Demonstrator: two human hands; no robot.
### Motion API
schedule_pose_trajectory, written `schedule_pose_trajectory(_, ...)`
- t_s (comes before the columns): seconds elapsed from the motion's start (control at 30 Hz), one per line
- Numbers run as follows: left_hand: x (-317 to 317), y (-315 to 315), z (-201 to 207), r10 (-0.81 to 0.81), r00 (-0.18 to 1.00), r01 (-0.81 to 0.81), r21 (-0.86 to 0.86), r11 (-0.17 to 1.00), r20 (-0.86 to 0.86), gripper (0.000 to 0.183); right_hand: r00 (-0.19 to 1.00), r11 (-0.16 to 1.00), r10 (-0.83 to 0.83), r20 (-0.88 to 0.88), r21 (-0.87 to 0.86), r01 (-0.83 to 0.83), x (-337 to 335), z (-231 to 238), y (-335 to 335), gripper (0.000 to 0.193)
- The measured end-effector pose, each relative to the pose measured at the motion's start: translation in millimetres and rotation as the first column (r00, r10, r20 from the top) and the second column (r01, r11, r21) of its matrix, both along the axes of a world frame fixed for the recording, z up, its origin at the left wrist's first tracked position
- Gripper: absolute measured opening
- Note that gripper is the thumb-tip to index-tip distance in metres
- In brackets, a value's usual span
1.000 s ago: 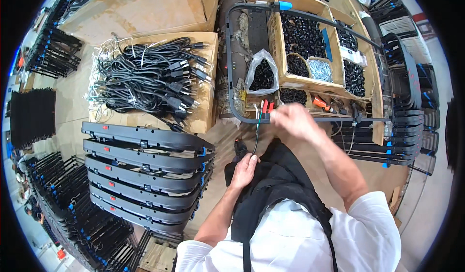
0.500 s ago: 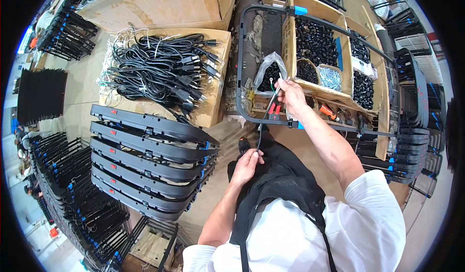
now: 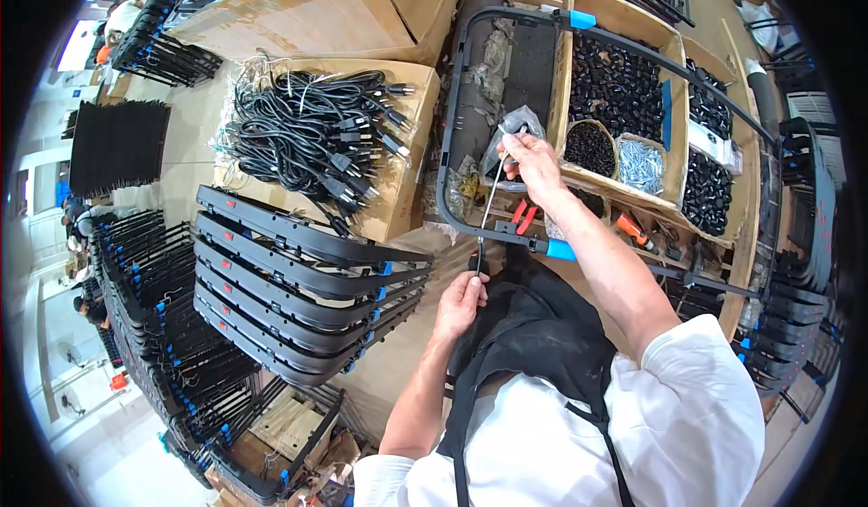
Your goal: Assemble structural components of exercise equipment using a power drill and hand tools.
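Observation:
A thin cable runs taut and slanting between my two hands, and a bit of green wire shows by the upper one. My right hand pinches its upper end, over a black tubular frame with blue bands. Lower down, in front of the dark apron, my left hand is closed round the cable. Just beyond the right fingers sits a clear plastic bag, its contents partly hidden. Red-handled pliers lie beneath the right wrist.
Black power cords are heaped on cardboard at the left, above stacked black curved frames. Divided wooden trays hold black plastic parts and silver screws. An orange-handled tool lies below them. More frames stand farther left.
The whole view has shifted, moving the surroundings rightward and slightly down. My right hand is a little farther from the left, with a longer, straighter stretch of cable between them.

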State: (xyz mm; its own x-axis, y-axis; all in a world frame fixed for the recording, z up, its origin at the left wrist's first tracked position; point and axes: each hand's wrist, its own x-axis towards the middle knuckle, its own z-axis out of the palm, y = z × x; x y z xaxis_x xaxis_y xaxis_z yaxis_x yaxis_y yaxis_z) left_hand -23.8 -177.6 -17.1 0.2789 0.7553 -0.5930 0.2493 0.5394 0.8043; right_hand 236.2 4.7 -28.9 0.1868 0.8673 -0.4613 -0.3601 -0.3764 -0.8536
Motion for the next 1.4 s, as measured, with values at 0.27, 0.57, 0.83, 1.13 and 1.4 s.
schedule_pose_trajectory(0.27, 12.1, 12.6, 16.6, 0.015, 0.989, -0.006, 0.061, 0.998, -0.146, 0.028, 0.993, 0.992, -0.09, 0.072, -0.079, 0.096, 8.9, -20.9, 1.3, 0.03)
schedule_pose_trajectory(0.57, 41.2, 53.8, 12.4, 0.134, 0.991, -0.13, 0.109, 0.986, -0.03, 0.027, 0.947, 0.961, 0.274, 0.17, -0.081, -0.264, 17.1, 25.8, 4.7, 0.046)
schedule_pose_trajectory(0.83, 49.4, 60.2, 0.0, 0.229, 0.956, -0.234, 0.01, 0.972, 0.182, 0.021, 0.851, 0.903, 0.42, 0.316, -0.049, -0.427, -18.6, 38.2, -4.9, 0.035)
schedule_pose_trajectory(1.13, 45.5, 65.9, -12.0, 0.316, 0.896, -0.289, -0.132, 0.948, 0.312, 0.016, 0.726, 0.819, 0.565, 0.392, -0.162, -0.551, -19.4, 40.1, 11.5, 0.029)
schedule_pose_trajectory(1.4, 41.1, 71.7, -13.6, 0.331, 0.853, -0.265, -0.211, 0.941, 0.404, 0.019, -0.006, 0.747, 0.378, 0.926, -0.308, -0.589, 56.1, 18.9, 36.1, 0.021)
